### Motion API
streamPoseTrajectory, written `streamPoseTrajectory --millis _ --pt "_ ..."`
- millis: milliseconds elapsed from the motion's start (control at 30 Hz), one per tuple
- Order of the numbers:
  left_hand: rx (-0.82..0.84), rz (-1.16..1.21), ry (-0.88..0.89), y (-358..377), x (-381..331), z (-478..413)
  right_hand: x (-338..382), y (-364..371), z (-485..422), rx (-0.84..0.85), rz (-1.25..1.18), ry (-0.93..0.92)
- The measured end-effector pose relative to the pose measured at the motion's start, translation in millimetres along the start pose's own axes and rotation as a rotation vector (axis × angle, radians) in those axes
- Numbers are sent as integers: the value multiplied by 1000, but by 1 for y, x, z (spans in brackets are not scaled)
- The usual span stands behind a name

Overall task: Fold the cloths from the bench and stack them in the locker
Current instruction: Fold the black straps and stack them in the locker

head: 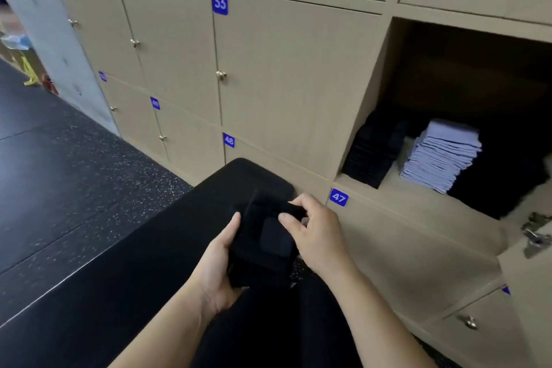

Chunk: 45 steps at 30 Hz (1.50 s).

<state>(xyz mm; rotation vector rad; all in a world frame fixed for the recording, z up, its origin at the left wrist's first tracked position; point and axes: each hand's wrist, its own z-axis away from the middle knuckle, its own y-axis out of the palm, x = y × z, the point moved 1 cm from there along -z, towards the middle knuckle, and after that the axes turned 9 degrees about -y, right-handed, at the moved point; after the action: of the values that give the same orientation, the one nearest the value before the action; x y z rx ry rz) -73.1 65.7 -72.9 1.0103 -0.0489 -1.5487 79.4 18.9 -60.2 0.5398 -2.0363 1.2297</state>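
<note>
Head view: a folded black cloth (pixel 263 251) is held between both hands above the far end of the black desk (pixel 143 254). The left hand (pixel 221 260) is curled round the cloth's left edge, with the thumb laid on top. The right hand (pixel 316 233) is half closed, and the far right part of the cloth is pinched between its thumb and fingers. White numbers on blue labels can be read on the lockers: 33 (pixel 219 1), 48 (pixel 228 140) and 47 (pixel 338 197); the labels further left are too blurred. The open locker (pixel 418 203) is seen to the right of the hands, apart from the cloth. Inside it, a black stack (pixel 373 149) is placed left of a pale lilac stack (pixel 442 155).
</note>
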Motion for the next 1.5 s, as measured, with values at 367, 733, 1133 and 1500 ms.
streamPoseTrajectory --millis 367,733,1133,1500 --pt "25 -148 0 97 33 -71 -81 -96 0 -454 -230 278" --pt "-26 -184 36 146 39 -139 -203 -164 -20 -894 -612 700" --pt "-51 -239 21 151 47 -189 -286 -156 -82 -891 -648 851" --pt "26 -225 -10 159 40 -198 -308 -153 -84 -521 131 838"
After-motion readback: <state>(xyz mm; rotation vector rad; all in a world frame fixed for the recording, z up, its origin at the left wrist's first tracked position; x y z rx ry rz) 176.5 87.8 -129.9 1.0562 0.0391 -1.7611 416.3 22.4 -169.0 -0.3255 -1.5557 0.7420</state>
